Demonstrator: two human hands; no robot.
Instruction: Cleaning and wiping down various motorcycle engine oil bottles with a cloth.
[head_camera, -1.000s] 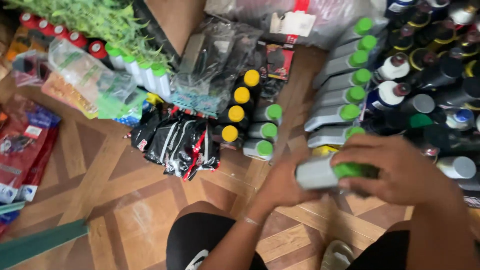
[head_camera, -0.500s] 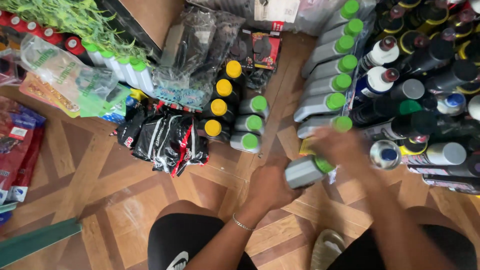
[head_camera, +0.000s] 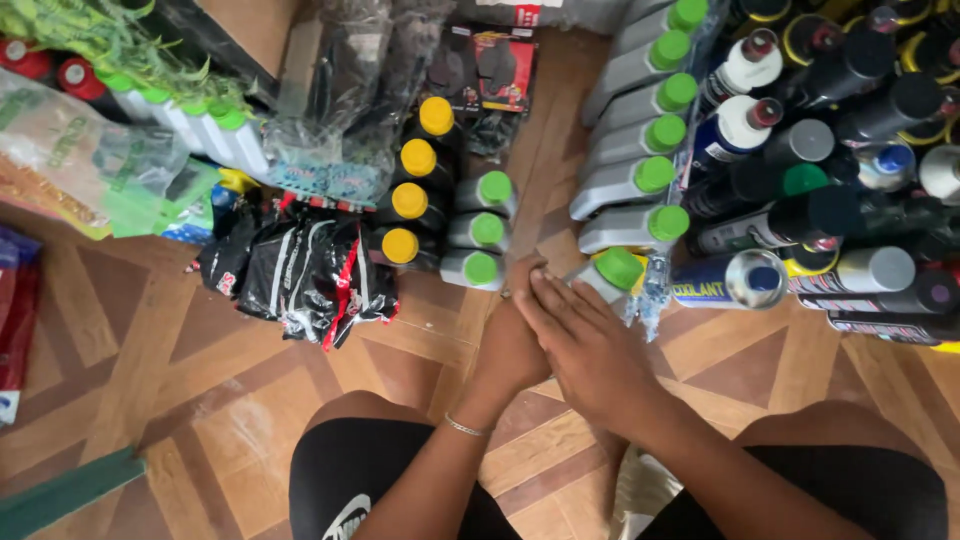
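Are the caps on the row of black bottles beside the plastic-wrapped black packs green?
No, the four black bottles carry yellow caps; green caps sit on the grey bottles next to them.

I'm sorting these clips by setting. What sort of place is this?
Probably a small shop's stockroom for vehicle-care goods: rows of grey bottles with green caps, black bottles with yellow caps and spray cans lie on a wooden floor.

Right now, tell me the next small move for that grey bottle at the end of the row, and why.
Probably nudge the grey green-capped bottle a little further up against the row of grey bottles. It lies at the row's near end, slightly offset from the bottle above, and both hands, right over left, are pressed against its base.
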